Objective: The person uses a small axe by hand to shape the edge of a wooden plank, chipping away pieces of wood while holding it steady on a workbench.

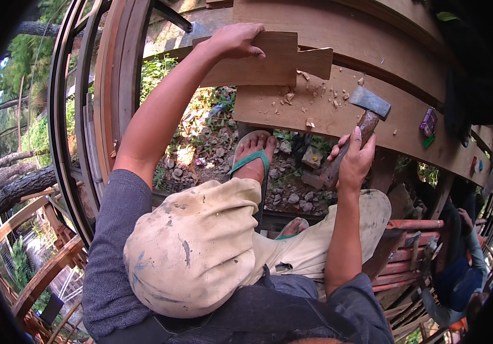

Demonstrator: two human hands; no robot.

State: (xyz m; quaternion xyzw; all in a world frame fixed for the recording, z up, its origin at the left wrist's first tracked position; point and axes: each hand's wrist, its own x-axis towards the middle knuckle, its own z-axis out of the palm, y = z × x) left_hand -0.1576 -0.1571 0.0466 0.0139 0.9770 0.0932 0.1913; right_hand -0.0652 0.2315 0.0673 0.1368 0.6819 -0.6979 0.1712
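The right grip is wrapped around the wooden handle of a hatchet, while the left grip is clamped over the upper edge of a short board, thumb against its face. The hatchet's grey head is over the bench, to the right of the board and well apart from it; whether the head touches the surface cannot be told. A smaller wood piece juts out just beside the board's right end. Pale wood chips lie scattered across the plank between board and hatchet. Farther right sits a small purple packet, a green item just beside it. Below, a foot in a green-strapped sandal stands over stony ground. Upright timbers line the left, and another person appears at lower right.
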